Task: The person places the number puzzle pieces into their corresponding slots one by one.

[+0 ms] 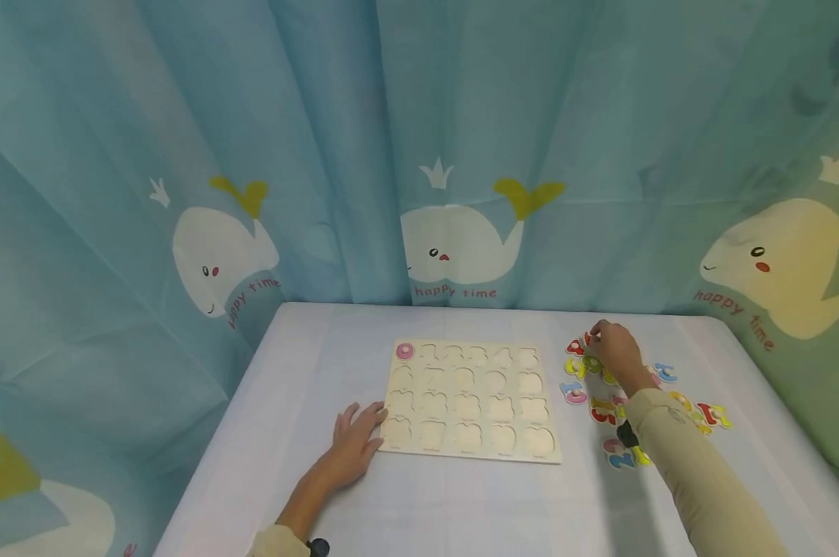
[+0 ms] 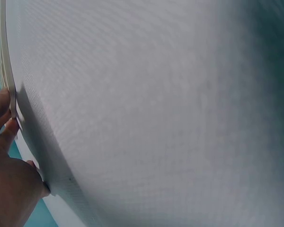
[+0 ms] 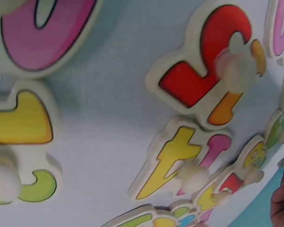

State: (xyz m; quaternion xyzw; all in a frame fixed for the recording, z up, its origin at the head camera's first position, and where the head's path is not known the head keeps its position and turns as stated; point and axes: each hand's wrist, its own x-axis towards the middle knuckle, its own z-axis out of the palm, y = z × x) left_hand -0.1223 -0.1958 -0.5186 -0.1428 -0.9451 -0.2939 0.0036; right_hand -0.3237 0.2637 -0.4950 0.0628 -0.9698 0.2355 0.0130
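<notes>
A pale wooden puzzle board (image 1: 482, 411) with rows of shallow number-shaped recesses lies on the table; a pink number 0 piece (image 1: 405, 351) sits in its top-left recess. My left hand (image 1: 353, 445) touches the board's left edge with spread fingers. In the left wrist view, the fingers (image 2: 7, 130) meet the board's rim (image 2: 8, 61). Beyond the board's right side, my right hand (image 1: 618, 352) pinches a small red number piece (image 1: 588, 339) at its fingertips, mostly hidden. The right wrist view shows only part of that hand (image 3: 282, 196) at the right border.
Colourful knobbed number pieces lie scattered right of the board, among them a red-and-orange piece (image 3: 222, 66), a yellow 1 and pink piece (image 3: 189, 158), and a blue-and-pink piece (image 1: 573, 392). A white cloth covers the table (image 1: 461, 510). Behind hangs a blue whale-print curtain (image 1: 350, 155).
</notes>
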